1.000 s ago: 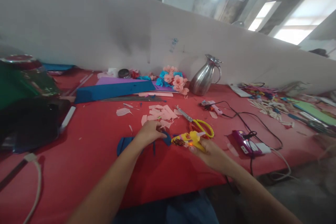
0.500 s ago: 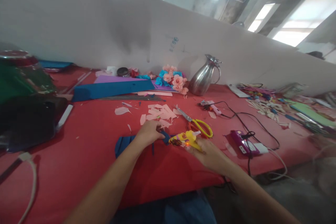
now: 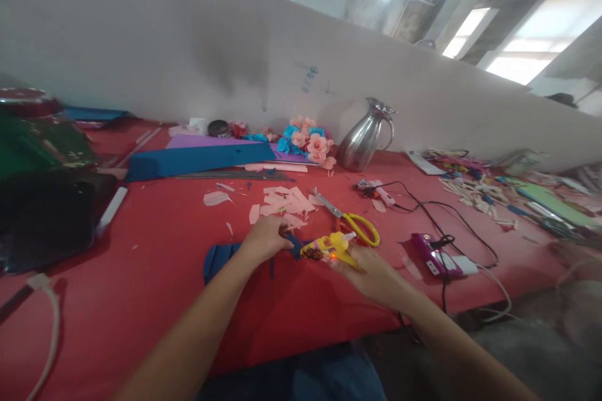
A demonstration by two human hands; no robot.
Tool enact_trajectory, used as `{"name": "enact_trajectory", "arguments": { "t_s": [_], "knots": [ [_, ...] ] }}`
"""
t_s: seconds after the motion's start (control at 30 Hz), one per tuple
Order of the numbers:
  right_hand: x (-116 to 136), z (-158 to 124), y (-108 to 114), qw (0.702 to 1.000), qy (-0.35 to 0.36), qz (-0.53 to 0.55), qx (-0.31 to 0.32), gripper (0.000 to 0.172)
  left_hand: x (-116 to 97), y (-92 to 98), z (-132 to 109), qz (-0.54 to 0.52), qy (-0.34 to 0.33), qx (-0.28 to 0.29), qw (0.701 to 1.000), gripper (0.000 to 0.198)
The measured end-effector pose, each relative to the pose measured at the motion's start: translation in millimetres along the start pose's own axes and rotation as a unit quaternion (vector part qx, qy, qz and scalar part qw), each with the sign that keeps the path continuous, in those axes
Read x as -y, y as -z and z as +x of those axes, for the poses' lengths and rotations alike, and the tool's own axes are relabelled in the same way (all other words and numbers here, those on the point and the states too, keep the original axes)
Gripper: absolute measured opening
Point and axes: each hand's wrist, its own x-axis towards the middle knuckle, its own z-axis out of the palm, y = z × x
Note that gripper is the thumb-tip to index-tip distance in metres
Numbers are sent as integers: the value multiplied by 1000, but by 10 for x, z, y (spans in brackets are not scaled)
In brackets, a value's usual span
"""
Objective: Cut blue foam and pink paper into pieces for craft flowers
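Note:
My left hand (image 3: 267, 239) pinches a small dark blue paper piece (image 3: 294, 247) over the red table. In my right hand (image 3: 369, 268) is a yellow glue gun (image 3: 336, 248) with a small red light on it. The gun's left end is at the blue piece; whether they touch I cannot tell. More dark blue paper (image 3: 217, 260) lies left of my left hand, partly behind the wrist. Pale pink paper scraps (image 3: 289, 200) are spread just beyond my hands, beside scissors with yellow handles (image 3: 361, 229).
At the wall stand a metal jug (image 3: 361, 138) and pink and blue paper flowers (image 3: 315, 141). A pink glue gun (image 3: 383, 194) and a purple power box (image 3: 430, 254) with cables lie right. A black object (image 3: 51, 219) sits left.
The whole view has shifted very slightly. Both hands, the blue piece and the yellow glue gun keep almost the same positions relative to each other.

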Motion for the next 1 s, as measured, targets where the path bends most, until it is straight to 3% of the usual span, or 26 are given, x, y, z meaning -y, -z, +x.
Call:
{"name": "enact_trajectory", "arguments": {
  "t_s": [0.23,0.5,1.0],
  "knots": [
    [-1,7,25,999,-10,-41,-21,27,27,-20,13,-8,-2,0,1000,13],
    [67,26,80,992,-55,-114,10,31,54,-42,40,-14,-12,4,1000,13],
    [100,-2,131,987,-61,-150,2,26,3,-11,25,6,-21,-2,1000,15]
  ]
}}
